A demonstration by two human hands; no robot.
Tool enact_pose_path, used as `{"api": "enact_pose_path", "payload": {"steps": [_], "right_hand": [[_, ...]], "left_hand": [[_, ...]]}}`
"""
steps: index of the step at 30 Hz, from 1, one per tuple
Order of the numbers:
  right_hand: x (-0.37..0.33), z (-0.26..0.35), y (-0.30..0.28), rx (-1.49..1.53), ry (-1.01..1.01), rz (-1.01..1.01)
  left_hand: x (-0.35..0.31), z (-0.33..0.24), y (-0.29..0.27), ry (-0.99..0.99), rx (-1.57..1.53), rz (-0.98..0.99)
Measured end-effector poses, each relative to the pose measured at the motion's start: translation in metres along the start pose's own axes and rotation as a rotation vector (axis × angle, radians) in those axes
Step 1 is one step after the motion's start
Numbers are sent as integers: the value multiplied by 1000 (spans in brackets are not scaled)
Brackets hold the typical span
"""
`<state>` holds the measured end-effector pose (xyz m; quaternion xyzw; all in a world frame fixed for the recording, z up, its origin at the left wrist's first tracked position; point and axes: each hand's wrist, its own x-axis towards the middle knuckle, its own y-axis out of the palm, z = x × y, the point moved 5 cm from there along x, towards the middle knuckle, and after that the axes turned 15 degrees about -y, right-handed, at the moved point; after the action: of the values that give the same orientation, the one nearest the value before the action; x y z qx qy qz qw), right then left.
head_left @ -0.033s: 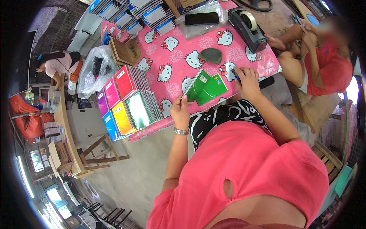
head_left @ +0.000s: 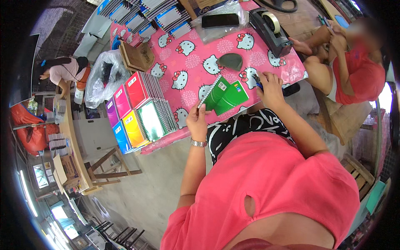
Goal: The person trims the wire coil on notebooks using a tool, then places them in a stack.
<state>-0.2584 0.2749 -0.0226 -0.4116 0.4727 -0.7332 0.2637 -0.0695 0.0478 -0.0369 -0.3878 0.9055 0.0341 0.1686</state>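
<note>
A green spiral notebook point(head_left: 217, 92) is pinched at its wire-bound edge by my left hand point(head_left: 197, 121). It lies tilted over a second green cover point(head_left: 234, 99) on the table; whether the two are joined I cannot tell. To the right, my right hand point(head_left: 271, 89) is closed around a small tool with blue handles point(head_left: 259, 82), probably pliers, its dark tip pointing up. Beyond the notebook sits a dark, half-round object point(head_left: 230, 61). Stacks of spiral notebooks in several colours point(head_left: 135, 127) stand left of my left hand.
The pink patterned tablecloth point(head_left: 171, 62) covers the table. Along its far side are more notebook stacks point(head_left: 141, 16), a phone point(head_left: 220, 20) on clear plastic and a tape dispenser point(head_left: 273, 35). A wooden holder point(head_left: 137, 56) stands far left. One person point(head_left: 354, 71) sits right; another point(head_left: 66, 71) works left.
My right hand has turned slightly, and more of the blue-handled tool shows. My left hand and the green notebook stay almost where they were.
</note>
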Motion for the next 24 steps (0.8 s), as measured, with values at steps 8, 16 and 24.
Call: {"api": "enact_pose_path", "payload": {"steps": [8,16,24], "right_hand": [[34,89,-22,742,-228,-77],[50,143,-11,637,-548,-44],[30,143,14,1835,654,433]], "left_hand": [[-3,6,-1,26,-68,-36],[-7,8,-3,94,31,-99],[-9,12,-5,149,118,-193]]}}
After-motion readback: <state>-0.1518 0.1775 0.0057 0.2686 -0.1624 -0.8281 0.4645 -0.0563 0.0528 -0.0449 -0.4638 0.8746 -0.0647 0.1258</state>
